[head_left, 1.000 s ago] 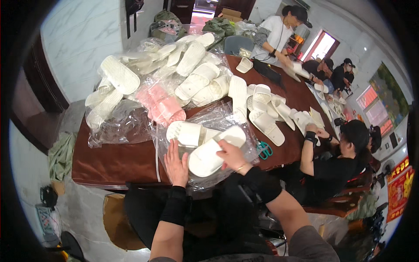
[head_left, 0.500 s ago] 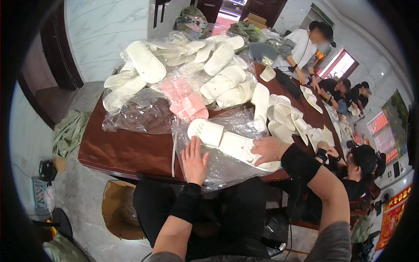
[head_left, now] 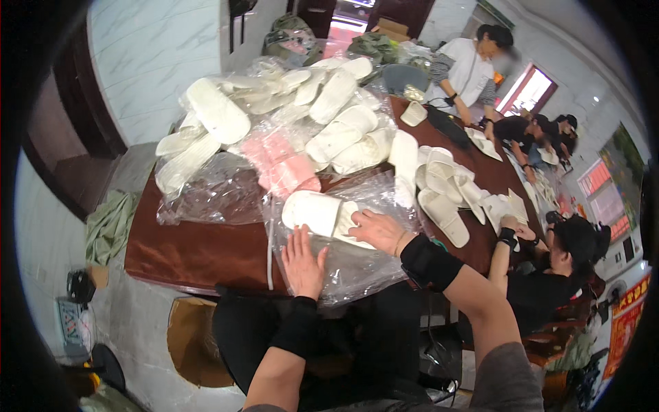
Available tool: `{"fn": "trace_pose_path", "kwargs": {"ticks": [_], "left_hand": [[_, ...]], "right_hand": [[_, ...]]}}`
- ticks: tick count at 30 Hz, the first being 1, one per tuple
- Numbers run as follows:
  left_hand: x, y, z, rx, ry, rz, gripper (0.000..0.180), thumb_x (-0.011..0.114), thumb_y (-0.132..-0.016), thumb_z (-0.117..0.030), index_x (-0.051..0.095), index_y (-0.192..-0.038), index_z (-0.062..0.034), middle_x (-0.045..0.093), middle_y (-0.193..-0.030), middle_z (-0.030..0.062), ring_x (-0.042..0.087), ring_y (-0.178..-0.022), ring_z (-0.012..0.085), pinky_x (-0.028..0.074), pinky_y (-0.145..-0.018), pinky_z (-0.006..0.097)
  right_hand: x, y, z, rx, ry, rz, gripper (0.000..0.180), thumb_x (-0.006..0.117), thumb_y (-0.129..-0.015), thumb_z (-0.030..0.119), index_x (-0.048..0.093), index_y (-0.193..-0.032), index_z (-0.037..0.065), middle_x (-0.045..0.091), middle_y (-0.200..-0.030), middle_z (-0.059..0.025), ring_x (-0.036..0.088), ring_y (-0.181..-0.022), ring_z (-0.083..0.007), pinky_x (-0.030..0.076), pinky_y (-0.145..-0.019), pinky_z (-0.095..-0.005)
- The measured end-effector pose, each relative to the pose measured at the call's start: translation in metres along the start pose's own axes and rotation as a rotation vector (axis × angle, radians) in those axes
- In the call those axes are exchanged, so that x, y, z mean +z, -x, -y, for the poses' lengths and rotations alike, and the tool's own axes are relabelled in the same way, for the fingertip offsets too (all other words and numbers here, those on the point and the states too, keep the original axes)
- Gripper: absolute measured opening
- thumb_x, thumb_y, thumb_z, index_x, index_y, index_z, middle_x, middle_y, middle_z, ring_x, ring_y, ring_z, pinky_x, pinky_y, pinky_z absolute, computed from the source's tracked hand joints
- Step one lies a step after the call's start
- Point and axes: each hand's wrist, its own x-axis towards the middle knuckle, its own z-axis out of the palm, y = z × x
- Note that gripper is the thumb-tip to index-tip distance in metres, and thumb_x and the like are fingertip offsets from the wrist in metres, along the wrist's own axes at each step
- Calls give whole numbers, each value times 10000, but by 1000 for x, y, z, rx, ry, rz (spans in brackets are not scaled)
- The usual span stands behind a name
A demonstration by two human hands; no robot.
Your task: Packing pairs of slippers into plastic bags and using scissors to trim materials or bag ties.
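Note:
A white slide slipper [head_left: 310, 214] lies in front of me on a clear plastic bag [head_left: 347, 276], its broad strap to the left. Fingers stretched out, my left hand [head_left: 302, 264] rests flat on the plastic with its fingertips at the slipper's near edge. My right hand [head_left: 376, 230] bends its fingers over a ribbed white slipper sole [head_left: 349, 218] just right of that strap. The hand hides much of this sole, and I cannot tell how the two pieces overlap. Behind them sits a pair of pink slippers [head_left: 285, 168] in clear plastic.
A heap of bagged white slippers [head_left: 336, 96] covers the far part of the brown table [head_left: 185, 257]. More white slippers [head_left: 443, 216] lie to the right. A co-worker [head_left: 566, 261] sits at the right edge; another person [head_left: 467, 72] stands beyond. A cardboard box [head_left: 192, 343] stands on the floor.
My right hand has moved left, bringing the right-hand white slipper up against the strapped one. My left hand stays flat beside them. The view has shifted slightly.

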Motion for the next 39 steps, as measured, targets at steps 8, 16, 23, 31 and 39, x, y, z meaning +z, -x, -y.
{"fn": "trace_pose_path", "kwargs": {"ticks": [8, 16, 23, 31, 39], "left_hand": [[3, 2, 1, 27, -2, -38, 730, 612, -988, -394, 334, -1562, -41, 417, -1583, 150, 351, -1485, 333, 230, -1227, 512], [1, 3, 8, 44, -18, -66, 685, 616, -990, -400, 393, -1517, -23, 428, -1571, 154, 349, -1485, 326, 241, -1224, 510], [-1, 8, 11, 55, 4, -53, 703, 611, -988, -435, 410, -1511, -11, 417, -1576, 169, 338, -1489, 339, 220, -1229, 516], [-53, -19, 28, 126, 233, -74, 593, 653, -937, -247, 477, -1485, -110, 382, -1595, 189, 301, -1504, 393, 240, -1207, 560], [-156, -116, 39, 322, -614, -197, 414, 588, -909, -102, 548, -1321, -99, 583, -1263, 92, 480, -1332, 320, 200, -1202, 647]], "right_hand": [[-72, 78, -32, 324, -245, -136, 212, 664, -926, 233, 651, -1101, 112, 569, -1151, -109, 616, -1050, -315, 512, -897, -412], [-129, 120, -94, 703, -48, -410, 337, 692, -894, 137, 610, -1217, 90, 564, -1260, -175, 617, -1106, -394, 515, -938, -444], [-1, 68, 33, 334, -383, 203, 936, 826, -796, 376, 365, -1584, 167, 289, -1608, -282, 291, -1496, -433, 288, -1219, -443], [49, 78, 2, 285, -574, 473, 1119, 872, -745, 401, 222, -1643, 247, 54, -1695, -262, 152, -1555, -438, 239, -1247, -430], [45, 86, 0, 290, -538, 512, 1138, 871, -739, 400, 196, -1647, 281, 31, -1703, -245, 106, -1550, -481, 213, -1251, -488]]}}
